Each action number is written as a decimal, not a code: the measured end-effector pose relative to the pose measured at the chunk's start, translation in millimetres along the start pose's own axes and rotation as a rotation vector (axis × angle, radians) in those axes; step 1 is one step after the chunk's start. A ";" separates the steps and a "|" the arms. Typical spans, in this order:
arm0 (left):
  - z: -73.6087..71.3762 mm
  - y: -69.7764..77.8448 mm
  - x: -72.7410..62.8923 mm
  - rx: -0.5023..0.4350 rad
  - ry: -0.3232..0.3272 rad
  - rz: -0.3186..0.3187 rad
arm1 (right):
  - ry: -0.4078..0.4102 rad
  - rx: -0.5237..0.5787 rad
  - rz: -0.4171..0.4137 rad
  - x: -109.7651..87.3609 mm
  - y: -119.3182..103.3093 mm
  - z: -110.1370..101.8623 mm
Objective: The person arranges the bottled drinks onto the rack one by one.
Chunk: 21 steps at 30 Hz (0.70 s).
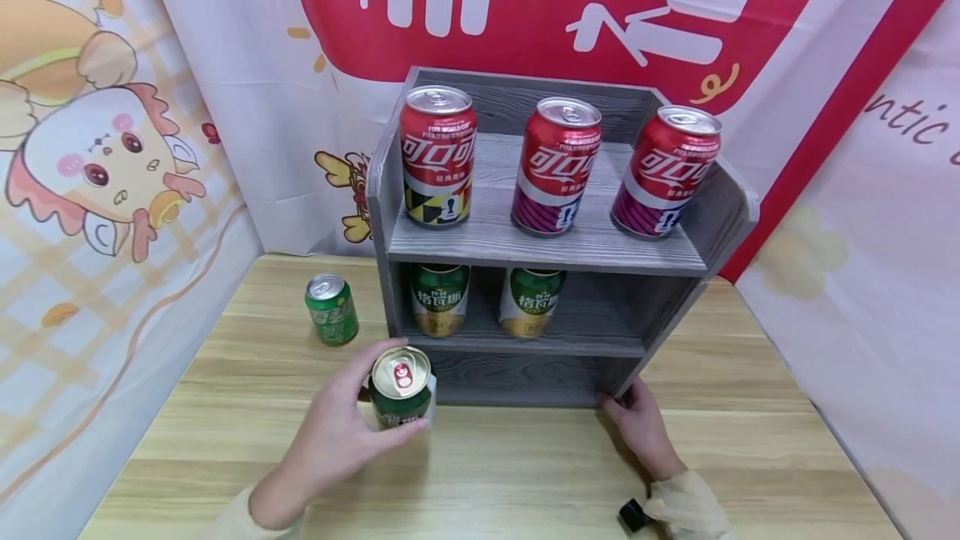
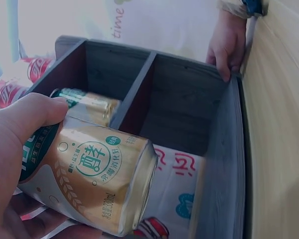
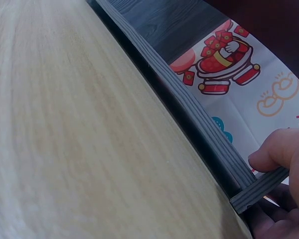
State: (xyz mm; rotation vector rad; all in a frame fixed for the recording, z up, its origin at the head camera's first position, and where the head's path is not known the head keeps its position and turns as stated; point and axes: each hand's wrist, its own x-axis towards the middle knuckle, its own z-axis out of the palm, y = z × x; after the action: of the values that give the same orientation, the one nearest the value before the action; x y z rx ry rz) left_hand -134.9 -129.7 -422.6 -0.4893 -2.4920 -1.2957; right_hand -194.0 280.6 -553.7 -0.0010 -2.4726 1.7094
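Note:
My left hand [image 1: 337, 423] grips a green, white and gold drink can [image 1: 401, 374], its lid facing up in the head view. This can [image 2: 94, 172] is in front of the grey wooden shelf [image 1: 517, 346], near its lower left corner. At the shelf's bottom right corner, my right hand [image 1: 642, 426] pinches the side panel [image 3: 261, 189], with the thumb on one face and fingers behind. Two matching cans stand on the middle shelf, one on the left [image 1: 438, 300] and one near the centre [image 1: 532, 303].
Three red cola cans stand on the top shelf: left [image 1: 438, 148], middle [image 1: 557, 161] and right [image 1: 666, 167]. A smaller green can [image 1: 332, 311] is on the wooden table [image 1: 510, 482], left of the shelf. Printed cloth [image 1: 247, 48] hangs behind and at the sides.

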 end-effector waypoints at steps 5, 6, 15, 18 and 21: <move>9.2 9.7 9.0 -0.041 -0.019 0.038 | -0.001 -0.014 0.000 -0.3 -1.0 -0.8; 11.2 11.4 10.7 -0.051 -0.023 0.048 | -0.001 -0.018 0.001 -0.3 -1.1 -0.9; 24.8 26.4 20.7 -0.134 -0.060 0.062 | -0.003 -0.023 -0.002 0.1 -0.5 0.3; 29.1 32.1 25.9 -0.132 -0.058 0.077 | 0.001 -0.027 -0.001 0.0 -0.5 0.0; 34.6 38.4 31.6 -0.136 -0.069 0.094 | 0.002 -0.037 0.002 -0.2 -0.3 -0.6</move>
State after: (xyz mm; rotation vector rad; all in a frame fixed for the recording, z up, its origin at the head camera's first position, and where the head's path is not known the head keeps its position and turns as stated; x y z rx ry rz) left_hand -150.4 -75.2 -401.0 -0.6851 -2.4141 -1.4407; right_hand -193.8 281.0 -553.3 -0.0092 -2.5029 1.6635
